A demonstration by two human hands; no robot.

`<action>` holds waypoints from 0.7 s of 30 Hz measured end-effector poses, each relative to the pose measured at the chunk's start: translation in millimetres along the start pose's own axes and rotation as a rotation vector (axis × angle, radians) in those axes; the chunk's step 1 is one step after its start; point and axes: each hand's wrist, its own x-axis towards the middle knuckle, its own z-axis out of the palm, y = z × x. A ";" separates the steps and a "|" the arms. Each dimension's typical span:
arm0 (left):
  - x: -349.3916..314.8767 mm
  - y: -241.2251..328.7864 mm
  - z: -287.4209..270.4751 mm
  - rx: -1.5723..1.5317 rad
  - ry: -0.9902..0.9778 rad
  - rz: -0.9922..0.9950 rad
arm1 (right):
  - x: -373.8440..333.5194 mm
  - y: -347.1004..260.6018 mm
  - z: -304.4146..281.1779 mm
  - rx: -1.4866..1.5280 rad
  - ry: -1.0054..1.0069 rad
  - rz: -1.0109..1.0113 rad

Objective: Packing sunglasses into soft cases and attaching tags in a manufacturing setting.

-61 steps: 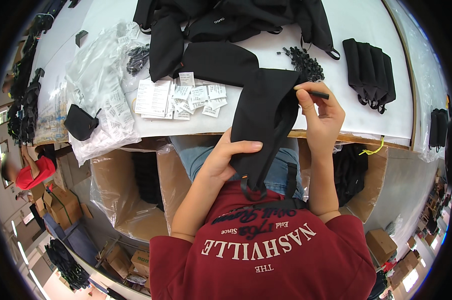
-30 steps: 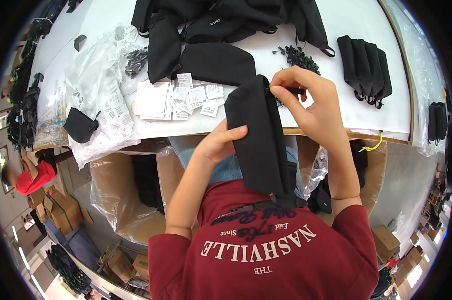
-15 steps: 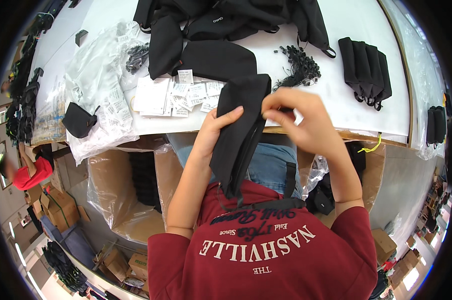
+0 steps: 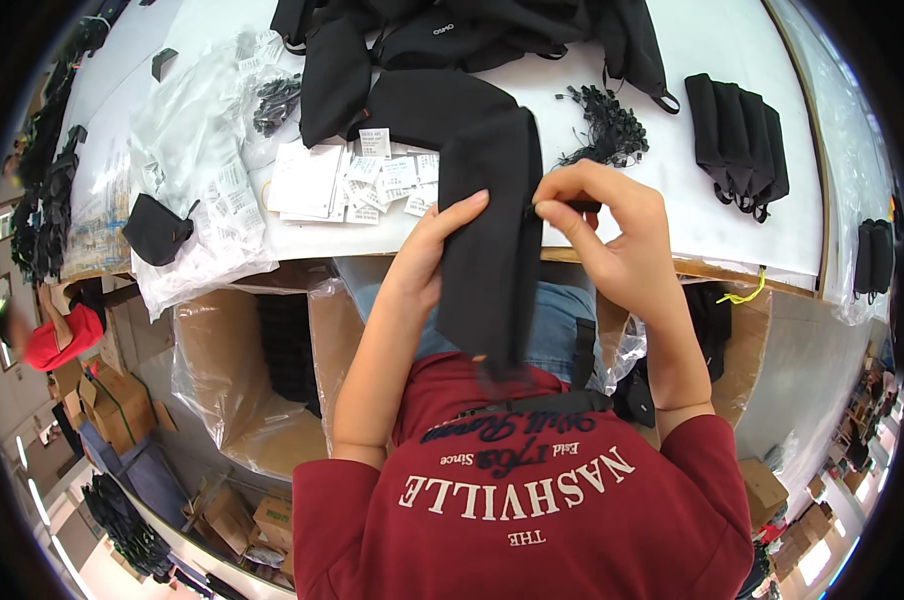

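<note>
Frame centre: left hand (image 4: 424, 252) is gripping black pouch (image 4: 487, 260); right hand (image 4: 617, 232) is pinching dark strip (image 4: 581, 206) at its edge.

White table (image 4: 717, 235), grey floor (image 4: 807, 370), glowing light tubes (image 4: 39, 505)
</note>
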 end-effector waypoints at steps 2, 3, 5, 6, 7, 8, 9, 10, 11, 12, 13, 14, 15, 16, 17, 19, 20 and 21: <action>-6.8 -8.8 -7.4 -0.178 -0.185 -0.064 | 1.3 8.6 1.5 -0.056 0.164 -0.047; -9.6 -12.1 -10.0 -0.155 -0.283 -0.064 | 0.4 11.1 0.8 -0.073 0.200 -0.059; -9.7 -21.9 -10.2 -0.091 -0.222 -0.036 | -1.4 9.7 -1.7 -0.091 0.138 -0.045; -9.6 -24.9 -9.0 -0.020 -0.141 -0.004 | -1.3 10.2 -1.6 -0.090 0.073 -0.034; -6.3 -25.8 -9.4 -0.029 -0.123 0.045 | -2.3 9.1 -0.5 -0.100 0.036 -0.027; -5.1 -24.0 -11.0 -0.030 -0.120 0.048 | -3.5 7.4 -0.1 -0.098 0.033 -0.029; -3.9 -19.7 -11.1 -0.047 -0.061 0.057 | -4.5 6.4 0.2 -0.084 -0.035 -0.046; -2.7 -16.1 -10.2 -0.064 -0.003 0.065 | -6.1 5.2 0.7 -0.072 -0.102 -0.063; -0.9 -14.4 -7.2 -0.066 0.054 0.104 | -9.3 3.9 3.9 -0.054 -0.149 -0.069; 1.6 -12.6 -9.8 -0.066 0.053 0.103 | -12.7 0.8 5.8 0.004 -0.257 -0.040; 4.8 -9.8 -14.6 -0.040 0.041 0.139 | -17.2 -0.5 11.8 0.019 -0.270 -0.080; 6.5 -7.6 -18.3 -0.015 0.030 0.175 | -21.5 -1.9 18.2 0.033 -0.282 -0.120; 4.7 -3.4 -16.2 -0.021 0.052 0.181 | -23.1 -7.8 19.1 0.056 -0.342 -0.063; 4.8 -2.7 -16.8 -0.021 0.053 0.178 | -24.8 -8.1 21.7 0.057 -0.342 -0.060; 5.3 -2.4 -17.4 -0.019 0.045 0.208 | -26.6 -7.1 24.4 0.066 -0.311 -0.089; 5.3 -0.4 -17.3 -0.005 0.030 0.254 | -27.7 -7.6 23.8 0.097 -0.333 -0.102; 5.8 -0.1 -17.6 -0.005 0.030 0.252 | -28.5 -7.4 25.1 0.097 -0.332 -0.099; 6.5 0.0 -18.4 -0.014 0.032 0.249 | -29.3 -5.8 27.7 0.090 -0.307 -0.119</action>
